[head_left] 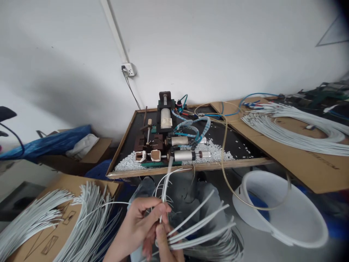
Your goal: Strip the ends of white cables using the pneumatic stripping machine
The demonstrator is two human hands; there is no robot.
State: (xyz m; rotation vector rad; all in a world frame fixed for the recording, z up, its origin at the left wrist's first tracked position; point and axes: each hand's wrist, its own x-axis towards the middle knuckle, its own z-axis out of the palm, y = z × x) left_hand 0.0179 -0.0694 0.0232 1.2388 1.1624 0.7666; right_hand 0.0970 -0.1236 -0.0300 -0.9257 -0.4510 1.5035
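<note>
My left hand is closed, thumb against fingers, around thin white cables that point up toward the bench. Just below and to its right, my right hand is closed on a bunch of white cables whose ends fan out to the right over my lap. The hands touch or nearly touch, and the fingers hide where the cables pass between them. Beyond the hands stands a pneumatic machine with a silver cylinder and two white-wrapped jaws.
White offcuts lie around the machine on a wood-edged black bench. Cable bundles rest on cardboard at left, and a cable coil at right. A white bucket stands at lower right, with a yellowish hose looping over it.
</note>
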